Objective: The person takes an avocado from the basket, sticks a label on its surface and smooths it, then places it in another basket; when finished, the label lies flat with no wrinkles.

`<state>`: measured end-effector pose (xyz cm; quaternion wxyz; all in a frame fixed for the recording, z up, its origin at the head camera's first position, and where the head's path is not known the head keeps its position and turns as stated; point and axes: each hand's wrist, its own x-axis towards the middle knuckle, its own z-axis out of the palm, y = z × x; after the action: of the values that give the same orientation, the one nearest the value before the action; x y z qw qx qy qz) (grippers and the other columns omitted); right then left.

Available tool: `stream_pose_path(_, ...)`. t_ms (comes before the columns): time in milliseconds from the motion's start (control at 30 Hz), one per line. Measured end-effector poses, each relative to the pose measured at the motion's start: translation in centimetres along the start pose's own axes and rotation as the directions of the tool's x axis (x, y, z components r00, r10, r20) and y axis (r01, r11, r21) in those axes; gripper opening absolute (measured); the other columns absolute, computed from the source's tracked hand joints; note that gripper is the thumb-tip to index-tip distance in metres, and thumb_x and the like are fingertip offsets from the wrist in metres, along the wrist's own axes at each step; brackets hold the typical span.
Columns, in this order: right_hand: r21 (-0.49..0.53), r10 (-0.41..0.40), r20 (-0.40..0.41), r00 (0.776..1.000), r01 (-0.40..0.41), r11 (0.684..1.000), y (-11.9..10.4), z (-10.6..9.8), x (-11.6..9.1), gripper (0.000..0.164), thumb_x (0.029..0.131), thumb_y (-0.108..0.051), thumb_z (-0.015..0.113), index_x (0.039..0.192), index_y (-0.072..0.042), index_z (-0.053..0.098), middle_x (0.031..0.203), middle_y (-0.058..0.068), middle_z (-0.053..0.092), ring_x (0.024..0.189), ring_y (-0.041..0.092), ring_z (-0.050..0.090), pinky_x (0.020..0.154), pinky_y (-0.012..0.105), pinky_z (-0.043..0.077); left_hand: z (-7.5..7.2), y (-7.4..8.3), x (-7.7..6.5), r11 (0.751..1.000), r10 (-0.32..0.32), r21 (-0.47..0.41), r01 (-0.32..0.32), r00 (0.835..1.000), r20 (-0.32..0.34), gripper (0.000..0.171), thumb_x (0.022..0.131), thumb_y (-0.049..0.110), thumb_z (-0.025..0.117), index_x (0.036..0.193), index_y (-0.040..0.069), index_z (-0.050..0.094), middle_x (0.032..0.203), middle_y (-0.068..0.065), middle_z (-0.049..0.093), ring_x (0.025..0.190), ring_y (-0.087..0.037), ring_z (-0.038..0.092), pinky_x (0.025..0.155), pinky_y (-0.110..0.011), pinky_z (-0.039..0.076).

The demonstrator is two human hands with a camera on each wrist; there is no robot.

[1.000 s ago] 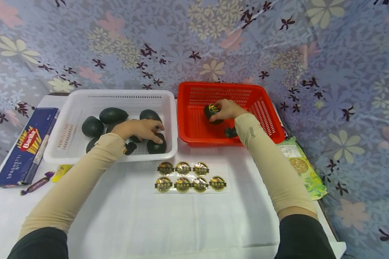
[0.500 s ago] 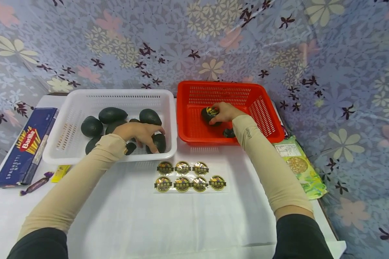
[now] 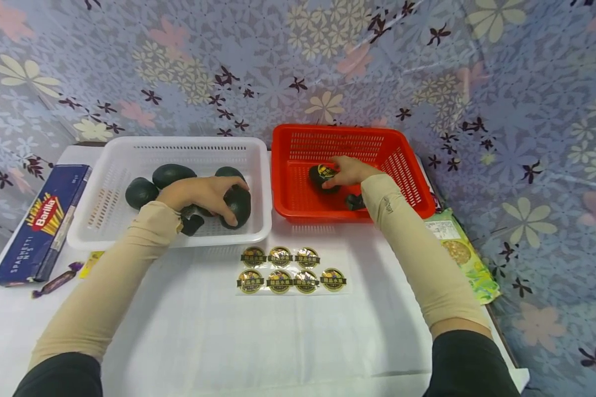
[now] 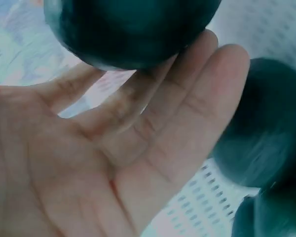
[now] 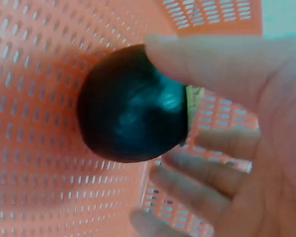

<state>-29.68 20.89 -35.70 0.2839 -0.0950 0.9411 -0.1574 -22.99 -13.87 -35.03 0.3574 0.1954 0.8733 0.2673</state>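
In the white basket, my left hand grips a dark green avocado between thumb and fingers, near the basket's right end. The left wrist view has that avocado against the fingertips. My right hand is inside the red basket, around another avocado bearing a black-and-gold round sticker. From the right wrist, its thumb overlaps the top of this avocado while the other fingers spread loosely beside it. Several more avocados lie left of and behind my left hand.
A sheet of round stickers lies in front of the baskets. At left are a blue spaghetti box, a wrapped candy and a yellow packet. A green bag lies at the right table edge.
My left hand has closed around the near-right avocado, shifting it slightly up and back. The stickered avocado has moved slightly left in the red basket, and my right fingers have loosened around it.
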Motion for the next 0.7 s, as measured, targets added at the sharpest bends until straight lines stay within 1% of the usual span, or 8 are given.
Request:
stream_pose_path(133,-0.043,-0.004,-0.011,1.0,0.003,0.999,-0.2,-0.8,-1.6,0.085,0.097,-0.041,0.063,0.16,-0.006,0.019,0.166,0.019,0.023,0.154,0.04,0.02,0.123,0.059,0.024,-1.4,-0.3,-2.5,0.984,0.092,-0.151,-0.096,0.995,-0.031,0.086,0.081,0.024,0.083,0.152,0.023,0.034,0.148,-0.019,0.04,0.124,-0.032,0.051,0.091,-0.036,0.054)
stream_pose_path(233,-0.069,-0.062,-0.067,0.996,0.058,0.996,-0.4,-0.9,-2.9,0.08,0.098,-0.04,0.062,0.158,-0.003,0.025,0.164,0.02,0.027,0.153,0.041,0.022,0.123,0.059,0.024,-1.8,-0.8,-4.1,0.917,0.217,-0.321,-0.235,0.972,-0.09,0.08,0.087,0.015,0.077,0.153,0.026,0.032,0.145,-0.013,0.042,0.12,-0.031,0.056,0.094,-0.037,0.053)
stream_pose_path(300,-0.092,-0.125,-0.122,0.985,0.115,0.989,-0.6,-0.4,-4.1,0.075,0.098,-0.038,0.063,0.155,-0.001,0.032,0.162,0.022,0.032,0.151,0.042,0.026,0.123,0.059,0.024,-1.5,-1.0,-5.0,0.821,0.317,-0.454,-0.345,0.938,-0.141,0.078,0.091,0.007,0.07,0.155,0.024,0.03,0.145,-0.011,0.044,0.12,-0.027,0.059,0.093,-0.04,0.056)
stream_pose_path(400,-0.11,-0.216,-0.217,0.952,0.196,0.974,-0.9,0.7,-6.5,0.067,0.097,-0.034,0.065,0.15,0.0,0.042,0.157,0.022,0.04,0.147,0.041,0.033,0.122,0.058,0.027,-0.3,-1.3,-5.7,0.576,0.466,-0.667,-0.474,0.86,-0.208,0.076,0.093,-0.004,0.06,0.157,0.02,0.027,0.149,-0.008,0.045,0.122,-0.026,0.062,0.088,-0.044,0.06)
stream_pose_path(467,-0.119,-0.275,-0.275,0.921,0.251,0.961,-1.1,1.7,-8.2,0.063,0.096,-0.032,0.067,0.147,-0.002,0.047,0.153,0.021,0.044,0.144,0.04,0.038,0.12,0.058,0.03,0.8,-1.3,-5.9,0.424,0.536,-0.756,-0.498,0.812,-0.233,0.075,0.095,0.0,0.06,0.159,0.019,0.025,0.153,-0.004,0.042,0.125,-0.023,0.061,0.088,-0.041,0.061)
stream_pose_path(533,-0.114,-0.333,-0.331,0.883,0.313,0.943,-1.4,3.1,-9.8,0.058,0.094,-0.029,0.071,0.142,-0.003,0.052,0.147,0.019,0.051,0.138,0.038,0.046,0.117,0.056,0.036,2.1,-1.4,-6.1,0.315,0.595,-0.815,-0.487,0.77,-0.23,0.077,0.096,0.01,0.063,0.16,0.02,0.021,0.155,-0.002,0.04,0.126,-0.021,0.061,0.09,-0.036,0.06)
stream_pose_path(600,-0.103,-0.387,-0.374,0.843,0.377,0.92,-1.6,4.7,-11.2,0.051,0.092,-0.026,0.073,0.135,-0.003,0.059,0.138,0.017,0.058,0.129,0.034,0.054,0.112,0.053,0.043,3.5,-1.3,-6.1,0.268,0.644,-0.842,-0.469,0.737,-0.205,0.081,0.097,0.022,0.066,0.161,0.02,0.017,0.158,0.0,0.035,0.13,-0.018,0.059,0.096,-0.032,0.057)
stream_pose_path(700,-0.095,-0.463,-0.406,0.788,0.467,0.879,-1.9,7.4,-12.8,0.035,0.089,-0.02,0.077,0.119,-0.005,0.068,0.118,0.011,0.067,0.107,0.027,0.064,0.096,0.046,0.053,5.6,-0.8,-6.1,0.29,0.7,-0.84,-0.458,0.7,-0.14,0.085,0.096,0.031,0.066,0.162,0.019,0.013,0.16,-0.007,0.033,0.134,-0.019,0.055,0.107,-0.035,0.051)
